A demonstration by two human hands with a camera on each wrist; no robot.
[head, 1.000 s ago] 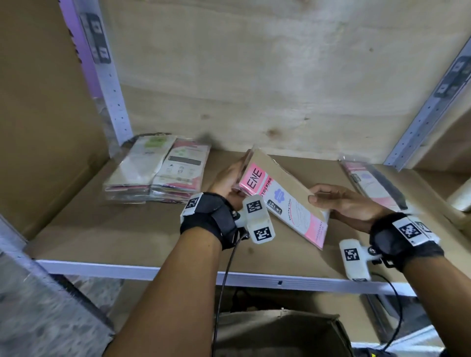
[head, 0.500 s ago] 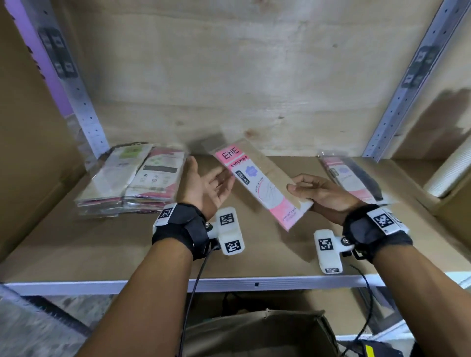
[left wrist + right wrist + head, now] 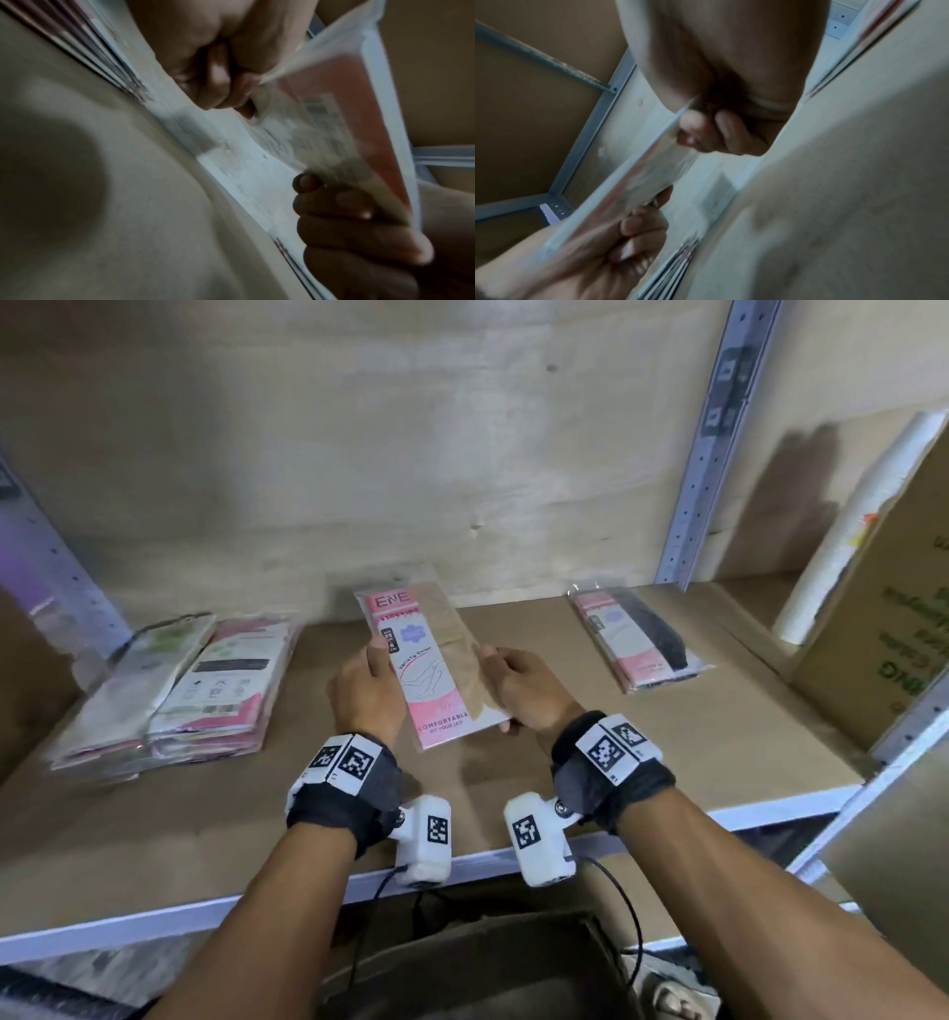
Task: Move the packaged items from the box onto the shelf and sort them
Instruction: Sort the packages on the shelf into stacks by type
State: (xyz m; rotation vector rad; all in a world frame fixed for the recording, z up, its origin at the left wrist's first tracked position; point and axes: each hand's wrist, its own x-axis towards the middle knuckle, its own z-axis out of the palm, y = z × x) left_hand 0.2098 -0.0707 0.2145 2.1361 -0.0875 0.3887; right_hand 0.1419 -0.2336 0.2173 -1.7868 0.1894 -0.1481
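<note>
A pink and beige stocking package (image 3: 434, 670) is held over the middle of the shelf (image 3: 719, 752), its long side pointing at the back wall. My left hand (image 3: 368, 683) grips its left edge, thumb on top. My right hand (image 3: 506, 683) grips the right edge near the lower corner. The left wrist view shows my left hand (image 3: 231, 89) pinching the package (image 3: 334, 125), with the right hand's fingers (image 3: 342, 219) under it. In the right wrist view my right hand (image 3: 713, 130) pinches the package (image 3: 639, 182). The cardboard box (image 3: 488, 963) sits below the shelf.
A stack of white and pink packages (image 3: 174, 695) lies on the shelf at the left. One pink and black package (image 3: 642, 639) lies at the right. A white roll (image 3: 847, 531) and a printed carton (image 3: 893, 639) stand far right. Metal uprights flank the shelf.
Half a second ago my left hand was open and off the package while the right held it alone. Now both hands grip it, and it has turned lengthwise toward the back wall.
</note>
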